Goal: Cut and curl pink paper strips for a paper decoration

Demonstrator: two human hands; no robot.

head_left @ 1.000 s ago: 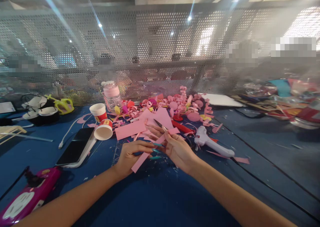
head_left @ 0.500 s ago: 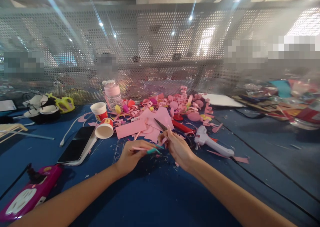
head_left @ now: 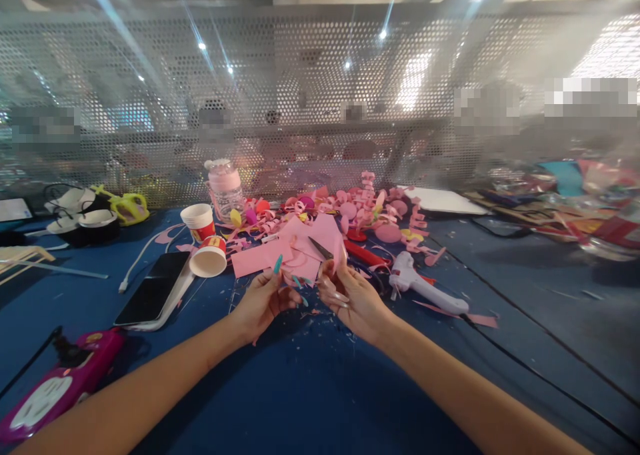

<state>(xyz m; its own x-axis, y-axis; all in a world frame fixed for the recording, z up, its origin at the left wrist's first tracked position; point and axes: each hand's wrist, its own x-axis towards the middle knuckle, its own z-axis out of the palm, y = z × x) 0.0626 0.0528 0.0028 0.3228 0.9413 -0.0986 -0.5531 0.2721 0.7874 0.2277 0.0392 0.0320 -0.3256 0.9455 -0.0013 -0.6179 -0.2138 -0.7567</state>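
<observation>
My left hand (head_left: 264, 300) and my right hand (head_left: 350, 295) are raised close together over the blue table (head_left: 310, 388), palms partly turned up. Between their fingertips they pinch a thin pink paper strip (head_left: 305, 283), curled and hard to make out. My left thumb with a teal nail points up. Just behind the hands lie flat pink paper sheets (head_left: 295, 248) with a small dark blade (head_left: 320, 248) resting on them.
A white glue gun (head_left: 425, 288) lies right of my hands. Two paper cups (head_left: 203, 238), a phone (head_left: 153, 288), a pink bottle (head_left: 225, 189) and a pink power strip (head_left: 55, 391) are on the left. A heap of pink curls (head_left: 370, 208) sits before a perforated metal screen (head_left: 320, 95).
The long flat pink strip held a second ago is no longer stretched out; both hands have lifted slightly toward the paper sheets and turned, with the strip now bunched between the fingertips.
</observation>
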